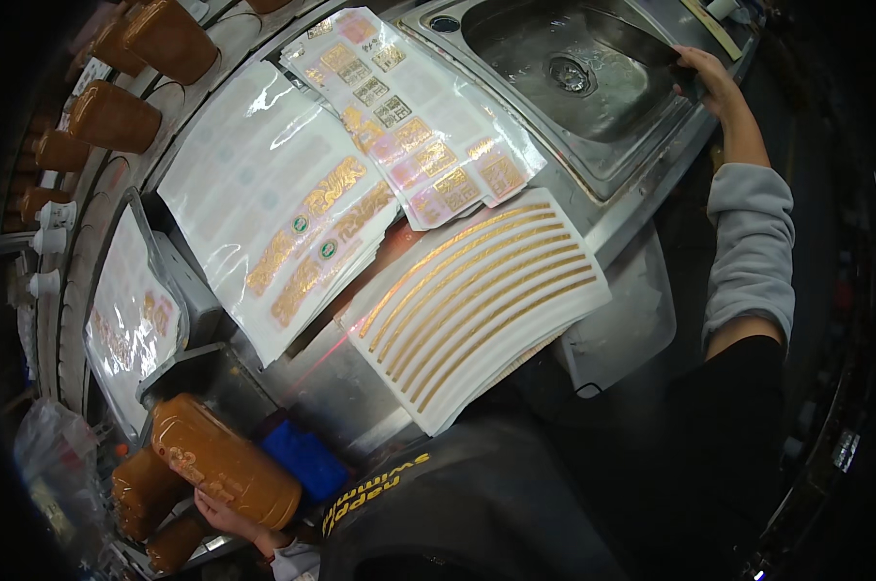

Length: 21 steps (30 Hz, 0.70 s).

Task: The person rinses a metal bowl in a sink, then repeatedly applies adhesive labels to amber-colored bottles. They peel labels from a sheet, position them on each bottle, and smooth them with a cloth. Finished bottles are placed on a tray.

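My left hand is at the lower left, with its fingers against the underside of a glossy brown jar that lies tilted and bears a raised pattern. Part of that hand is hidden by the jar. Stretched out to the upper right, my right hand is closed around the end of a dark, flat, blade-like tool. The tool reaches over the metal sink, where shallow water lies around the drain. Between my hands lie stacked decal sheets: one with curved gold strips, one with gold dragon shapes, one with gold square patterns.
More brown jars stand on the curved conveyor at the left. A blue block-like thing sits beside the held jar. Another decal sheet leans near a grey bin. A translucent plastic tub is below the counter edge.
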Tool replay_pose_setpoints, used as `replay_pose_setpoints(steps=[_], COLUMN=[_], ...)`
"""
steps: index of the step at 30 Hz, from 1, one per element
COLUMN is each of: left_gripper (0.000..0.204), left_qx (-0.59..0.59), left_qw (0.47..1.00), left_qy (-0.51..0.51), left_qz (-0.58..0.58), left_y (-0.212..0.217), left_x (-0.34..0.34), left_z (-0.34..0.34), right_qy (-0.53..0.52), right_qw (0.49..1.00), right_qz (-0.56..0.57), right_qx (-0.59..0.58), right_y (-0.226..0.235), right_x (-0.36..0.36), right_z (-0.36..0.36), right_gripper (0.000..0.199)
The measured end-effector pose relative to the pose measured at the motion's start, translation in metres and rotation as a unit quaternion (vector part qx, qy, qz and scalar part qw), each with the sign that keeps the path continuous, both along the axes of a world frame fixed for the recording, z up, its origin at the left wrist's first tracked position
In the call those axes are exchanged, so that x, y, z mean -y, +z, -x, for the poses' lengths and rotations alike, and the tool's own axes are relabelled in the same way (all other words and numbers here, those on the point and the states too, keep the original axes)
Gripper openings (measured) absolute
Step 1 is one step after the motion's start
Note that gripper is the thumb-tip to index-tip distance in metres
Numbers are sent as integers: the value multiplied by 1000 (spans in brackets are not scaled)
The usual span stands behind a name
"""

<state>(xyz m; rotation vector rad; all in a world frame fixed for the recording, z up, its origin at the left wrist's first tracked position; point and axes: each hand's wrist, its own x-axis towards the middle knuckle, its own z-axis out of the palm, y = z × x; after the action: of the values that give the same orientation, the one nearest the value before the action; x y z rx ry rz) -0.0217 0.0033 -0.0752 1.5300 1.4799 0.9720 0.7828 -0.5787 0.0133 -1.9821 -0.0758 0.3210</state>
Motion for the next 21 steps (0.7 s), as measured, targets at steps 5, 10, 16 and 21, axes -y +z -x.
replay_pose_setpoints(steps=[5,10,16,21], left_gripper=[37,37,36,36], left_qx=[-6,-14,8,1], left_qw=[1000,999,1000,1000], left_qy=[-5,-30,-15,-20], left_qz=[-10,-16,13,2], left_y=[-6,-10,-3,-5], left_x=[-7,-13,-2,-7], left_z=[18,21,8,7], right_qy=[3,77,165,152], right_qw=[974,802,732,687], right_qz=[178,469,498,532], right_qx=[140,362,434,471], right_y=[-11,-2,10,-8], right_x=[-14,17,-14,-12], right_z=[-3,-17,32,37], right_gripper=[24,24,23,26])
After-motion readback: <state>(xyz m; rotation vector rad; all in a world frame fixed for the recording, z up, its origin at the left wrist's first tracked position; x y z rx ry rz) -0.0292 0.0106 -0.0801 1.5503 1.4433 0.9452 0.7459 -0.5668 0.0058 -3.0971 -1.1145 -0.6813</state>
